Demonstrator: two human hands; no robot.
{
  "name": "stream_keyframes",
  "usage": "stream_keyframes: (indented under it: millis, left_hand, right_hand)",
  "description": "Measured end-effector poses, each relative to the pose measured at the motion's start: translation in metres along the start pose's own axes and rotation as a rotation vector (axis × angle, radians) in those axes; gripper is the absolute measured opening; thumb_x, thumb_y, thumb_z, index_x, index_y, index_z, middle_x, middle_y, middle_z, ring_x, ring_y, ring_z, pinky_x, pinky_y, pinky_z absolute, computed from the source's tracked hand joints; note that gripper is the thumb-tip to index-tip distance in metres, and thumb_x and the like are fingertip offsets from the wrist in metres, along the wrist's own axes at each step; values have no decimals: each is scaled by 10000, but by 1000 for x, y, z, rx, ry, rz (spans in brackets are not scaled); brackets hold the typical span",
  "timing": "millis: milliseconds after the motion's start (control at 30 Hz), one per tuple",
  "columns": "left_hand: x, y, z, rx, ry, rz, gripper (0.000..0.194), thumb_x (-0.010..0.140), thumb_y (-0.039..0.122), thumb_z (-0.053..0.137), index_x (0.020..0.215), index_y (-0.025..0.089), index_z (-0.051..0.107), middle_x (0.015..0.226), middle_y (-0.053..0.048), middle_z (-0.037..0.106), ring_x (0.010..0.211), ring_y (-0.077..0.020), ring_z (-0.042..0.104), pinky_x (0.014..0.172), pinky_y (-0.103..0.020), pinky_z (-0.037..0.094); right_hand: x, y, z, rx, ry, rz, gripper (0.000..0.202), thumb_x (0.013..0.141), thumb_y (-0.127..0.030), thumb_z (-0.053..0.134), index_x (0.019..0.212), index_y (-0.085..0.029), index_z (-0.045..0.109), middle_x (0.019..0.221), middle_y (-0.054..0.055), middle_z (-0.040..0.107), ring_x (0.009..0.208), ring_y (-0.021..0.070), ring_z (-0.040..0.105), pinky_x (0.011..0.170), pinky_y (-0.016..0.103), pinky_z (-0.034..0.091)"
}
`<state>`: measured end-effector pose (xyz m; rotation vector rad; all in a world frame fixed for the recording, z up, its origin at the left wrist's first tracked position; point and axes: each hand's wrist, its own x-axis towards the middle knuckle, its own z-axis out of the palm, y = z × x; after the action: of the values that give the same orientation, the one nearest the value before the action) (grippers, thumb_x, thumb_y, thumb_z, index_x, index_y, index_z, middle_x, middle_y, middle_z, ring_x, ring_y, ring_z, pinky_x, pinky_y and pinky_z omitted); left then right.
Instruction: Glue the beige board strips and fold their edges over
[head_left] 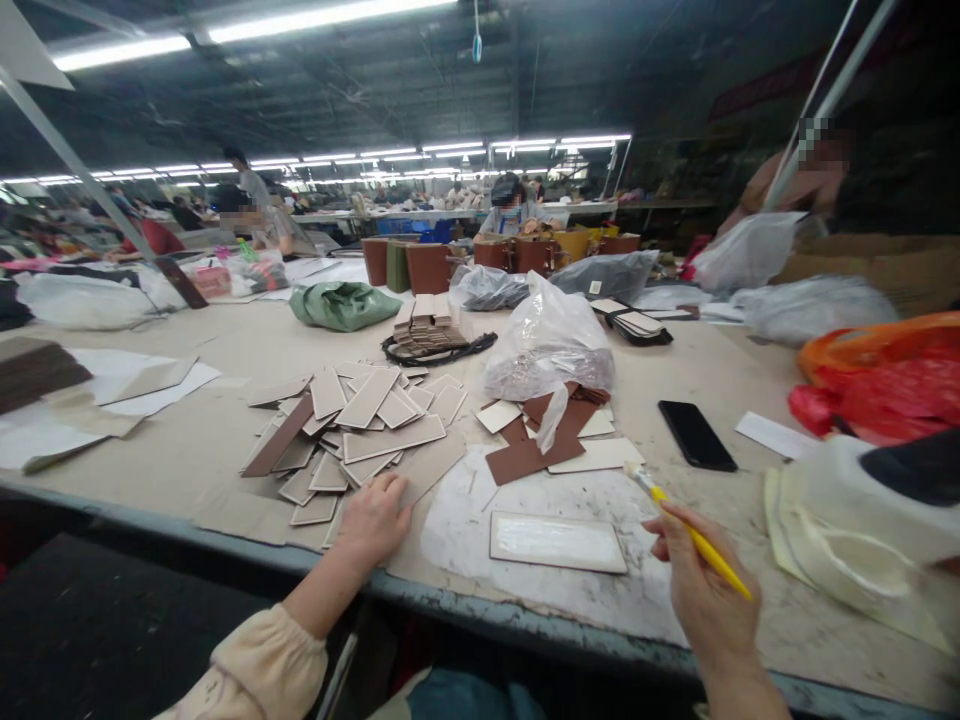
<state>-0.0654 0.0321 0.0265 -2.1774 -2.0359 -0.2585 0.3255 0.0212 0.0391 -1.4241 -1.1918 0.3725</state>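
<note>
My right hand (705,575) is closed around a yellow-handled brush (697,540). Its pale bristle end points up and left, over the table near a white strip. On the white-stained paper in front of me lies a flat rectangular panel (557,542) with a wet-looking white coating. To its left, my left hand (375,515) rests palm down at the near edge of a pile of pale, dark-edged panels (371,395). The left fingers are curled against a flat tan piece (439,468); their tips are partly hidden. Brown strips (534,455) lie beyond the coated panel.
A clear plastic bag (551,340) stands behind the brown strips. At right are a black phone (697,435), a whitish container (877,500) and a red bag (892,385). A stacked bundle (427,325) and a green bag (341,305) lie farther back. Other people work beyond.
</note>
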Motion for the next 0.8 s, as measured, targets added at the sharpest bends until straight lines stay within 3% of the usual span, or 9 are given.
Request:
stream_keyframes:
  millis: [233,367,467,600,700,800]
  left_hand:
    - [0,1,-2,-26,99,-10,278,767,188,605,1044,201,612,1009,-90,589,960,-264,582,839,-380,482]
    - [-1,-3,1,-265,248,32,273,825,166,518,1085,209,591,920,-54,610,833,-195,620,745,-306,525]
    - [-5,1,-7,-463,373,130,154,873,214,523,976,198,636,814,-26,624,754,-152,626,705,-259,534]
    - [-12,29,-26,-642,492,317,135,865,135,571,932,206,664,845,-29,628,795,-130,625,719,-233,538]
    - [-13,60,-31,-767,445,515,237,862,61,543,1010,213,648,906,-46,628,877,-145,624,821,-291,555]
    - [-8,88,-25,-806,424,701,282,865,44,514,1071,201,627,992,-81,626,1013,-193,601,952,-420,514]
  right_hand:
    - [-2,6,1,-43,-46,-98,320,858,-433,579,1016,-167,663,750,40,695,539,130,602,563,271,529]
    - [-3,6,0,-12,-28,-118,280,873,-386,580,1043,-177,653,769,32,699,537,115,598,566,262,529]
    - [-5,4,1,47,-34,-139,259,888,-337,570,1093,-190,628,821,32,703,537,105,595,566,263,533]
    - [-11,-3,6,107,-129,-136,201,898,-305,552,1059,-205,618,834,25,704,563,115,625,584,275,557]
    - [-17,-12,11,144,-230,-70,181,905,-348,518,972,-206,607,885,36,705,624,129,660,604,278,573]
    - [-22,-21,14,167,-293,57,259,896,-444,478,955,-211,576,982,60,700,672,144,673,584,274,577]
